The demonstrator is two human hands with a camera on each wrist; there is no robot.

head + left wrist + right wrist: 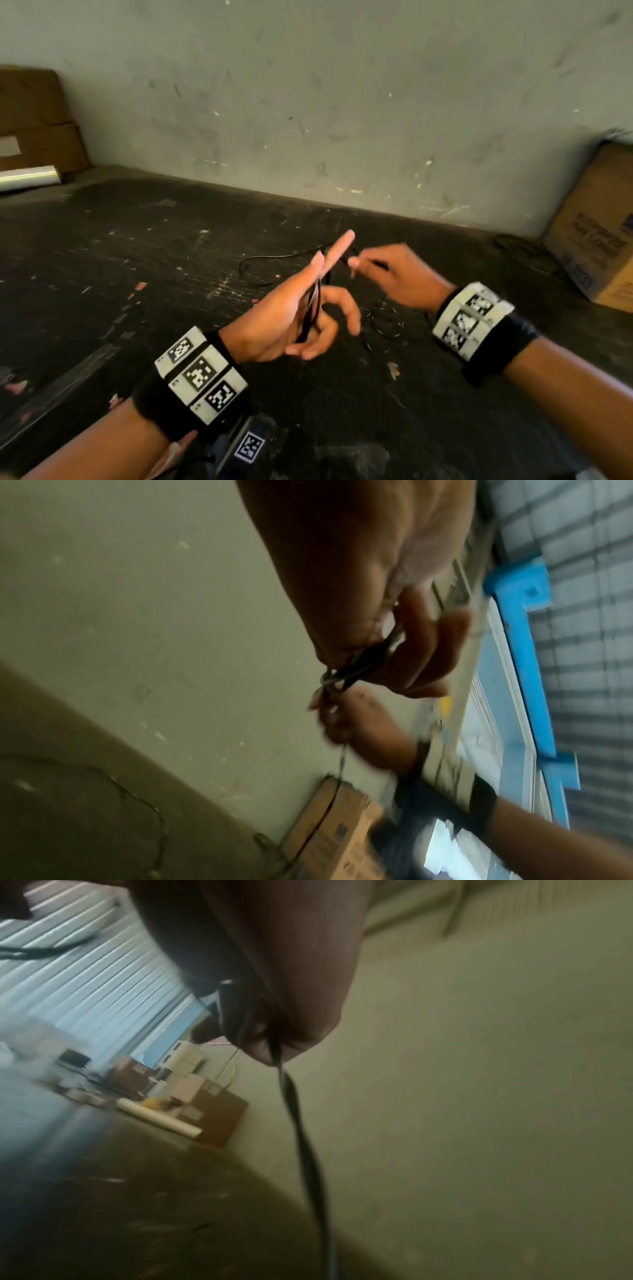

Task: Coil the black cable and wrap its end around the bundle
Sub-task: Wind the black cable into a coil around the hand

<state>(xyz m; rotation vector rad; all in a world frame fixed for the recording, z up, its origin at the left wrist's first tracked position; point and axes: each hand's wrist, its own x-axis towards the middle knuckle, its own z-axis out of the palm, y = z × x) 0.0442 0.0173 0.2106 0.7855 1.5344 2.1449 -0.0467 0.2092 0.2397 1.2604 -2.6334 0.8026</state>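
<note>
cable point(313, 310) loops wound over left hand point(291, 315) (right hand point(394, 274) pinching strand).

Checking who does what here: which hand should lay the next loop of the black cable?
The right hand: it pinches the free run of the black cable, while the left hand holds the coiled loops.

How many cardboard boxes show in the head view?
2. One cardboard box stands at the far left against the wall, behind a white roll. The other cardboard box sits at the right edge, cut off by the frame. More may lie outside the view.
</note>
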